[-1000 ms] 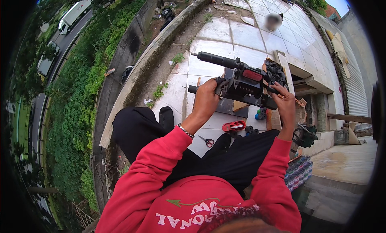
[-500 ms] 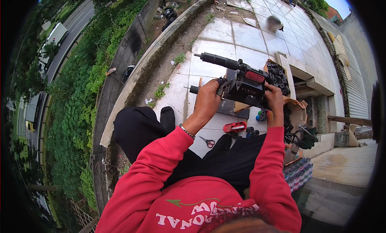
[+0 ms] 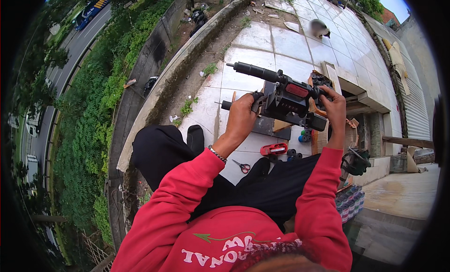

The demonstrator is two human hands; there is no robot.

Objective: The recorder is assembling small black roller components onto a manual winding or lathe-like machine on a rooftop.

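Note:
In front of me I hold up a black machine with a long cylindrical nose, a red panel and a boxy black block at its lower right. My left hand is closed around a black grip on its left side. A dark cylinder with a thin metal pin shows beside that hand. My right hand is at the machine's right end, fingers bent around a dark round knob or spool there; the exact part is partly hidden by the fingers. Below the machine, a dark board rests on the tiles.
Scissors, a red plastic object and blue-and-dark spools lie near my feet. A box of black spools stands right, near a dark green device. A small animal is farther off. A low wall edges the left.
My right hand has shifted from the machine's lower right side up and right to its right end, uncovering the boxy block. My left hand and the machine stay nearly still.

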